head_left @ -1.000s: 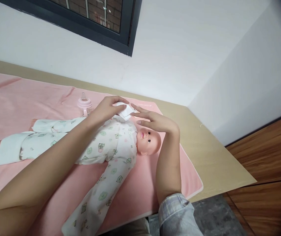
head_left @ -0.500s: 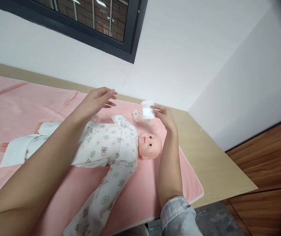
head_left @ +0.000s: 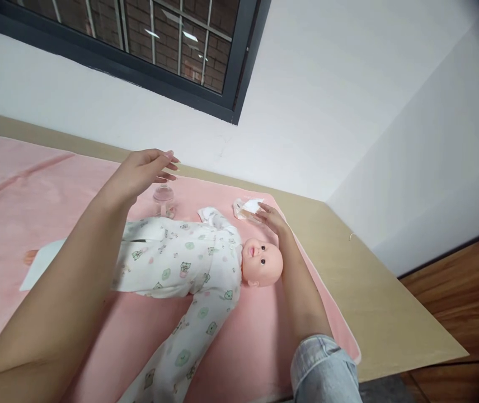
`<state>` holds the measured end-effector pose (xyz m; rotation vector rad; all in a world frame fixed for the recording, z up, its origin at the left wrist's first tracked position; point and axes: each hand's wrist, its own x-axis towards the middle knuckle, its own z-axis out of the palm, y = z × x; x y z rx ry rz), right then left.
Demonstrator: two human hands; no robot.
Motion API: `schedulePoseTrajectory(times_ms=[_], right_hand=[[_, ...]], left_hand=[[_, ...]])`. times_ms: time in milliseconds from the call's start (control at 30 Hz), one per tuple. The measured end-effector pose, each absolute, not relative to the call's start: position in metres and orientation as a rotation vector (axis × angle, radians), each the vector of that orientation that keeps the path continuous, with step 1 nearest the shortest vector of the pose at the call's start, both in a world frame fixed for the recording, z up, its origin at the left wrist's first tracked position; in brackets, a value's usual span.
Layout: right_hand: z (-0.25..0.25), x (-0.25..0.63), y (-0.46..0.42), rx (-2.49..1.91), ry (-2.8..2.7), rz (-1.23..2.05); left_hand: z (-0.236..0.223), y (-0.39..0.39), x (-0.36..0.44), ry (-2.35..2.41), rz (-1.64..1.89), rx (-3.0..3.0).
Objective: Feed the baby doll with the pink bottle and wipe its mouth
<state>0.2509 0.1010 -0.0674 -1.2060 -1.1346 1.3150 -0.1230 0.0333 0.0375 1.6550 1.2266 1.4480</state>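
Note:
A baby doll lies on its back on a pink blanket, dressed in a white patterned outfit. My left hand is raised over the doll's far side, fingers loosely stretched and holding nothing. Below it stands a clear rounded cup-like object, partly hidden behind the outfit. Beyond the doll's head, my right hand is low over the blanket with its fingers apart. Its fingertips are at the edge of a folded white tissue or pad, which rests on a crinkled clear plastic wrapper.
The blanket covers much of a tan tabletop. A white wall with a dark-framed window rises behind it. Wooden panels stand at the right.
My right hand has come down with the white tissue or pad, which now lies lower on the wrapper. My left hand has shifted left, and the clear cup-like object shows more fully.

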Motion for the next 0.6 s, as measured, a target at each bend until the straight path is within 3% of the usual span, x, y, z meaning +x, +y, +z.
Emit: schedulePoseTrajectory(times_ms=[267, 500, 600], right_hand=[[-0.072, 0.267, 0.091, -1.206, -1.097, 1.234], [-0.096, 0.284, 0.085, -1.347, -1.173, 0.418], [-0.118, 0.287, 0.083, -1.400, -1.153, 0.308]], left_hand=[[0.027, 0.048, -0.145, 1.566, 1.322, 1.693], [-0.014, 0.091, -0.184, 1.830, 0.935, 1.936], [-0.025, 0.098, -0.182, 1.735, 0.904, 1.959]])
